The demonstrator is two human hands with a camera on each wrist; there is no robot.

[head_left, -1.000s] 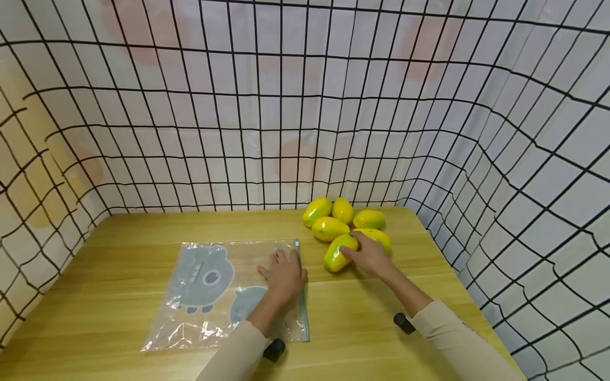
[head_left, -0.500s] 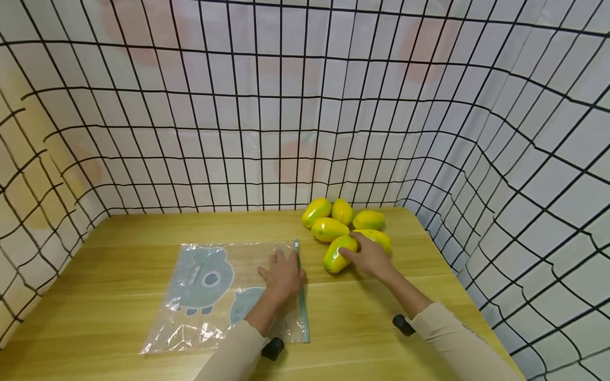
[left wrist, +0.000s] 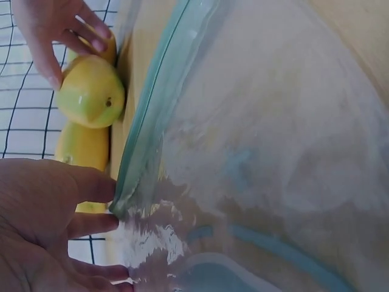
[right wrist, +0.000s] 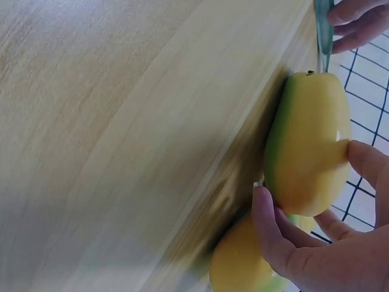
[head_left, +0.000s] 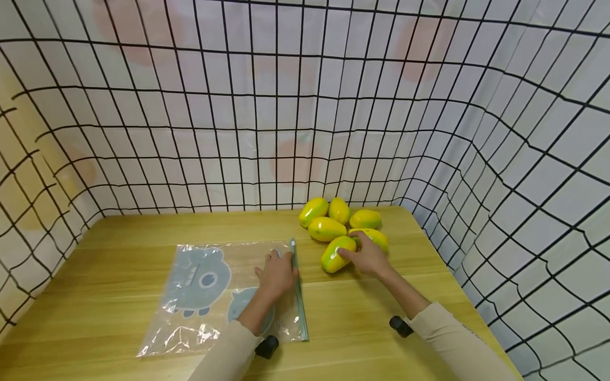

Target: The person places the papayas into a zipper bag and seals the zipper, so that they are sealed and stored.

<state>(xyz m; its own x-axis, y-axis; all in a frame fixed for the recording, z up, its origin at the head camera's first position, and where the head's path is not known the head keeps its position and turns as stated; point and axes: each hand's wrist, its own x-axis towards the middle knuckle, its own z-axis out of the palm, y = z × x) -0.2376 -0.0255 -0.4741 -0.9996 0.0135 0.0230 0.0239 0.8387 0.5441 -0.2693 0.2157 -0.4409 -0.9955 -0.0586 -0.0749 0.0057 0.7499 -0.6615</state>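
My right hand [head_left: 369, 257] curls round the nearest mango [head_left: 337, 253], thumb on one flank and fingers on the other, as the right wrist view shows [right wrist: 307, 143]; the fruit lies on its side on the wooden table [head_left: 124, 233], not lifted clear as far as I can tell. Just beyond my knuckles sits the rest of the pile: a second mango [head_left: 375, 237] touching the back of my fingers, and three more mangoes [head_left: 326, 228] clustered behind it toward the wire mesh wall [head_left: 305, 106].

My left hand [head_left: 276, 274] lies flat, fingers straight and relaxed, pressing on the clear zip bag [head_left: 209, 291] close to its blue-green zipper edge [head_left: 296, 286]. In the left wrist view my fingertips [left wrist: 91, 185] touch that zipper strip [left wrist: 152, 109], and the gripped mango [left wrist: 91, 91] lies just past it. The bag, printed with blue cartoon figures, spreads away from my left palm. The zipper edge runs between my two hands.
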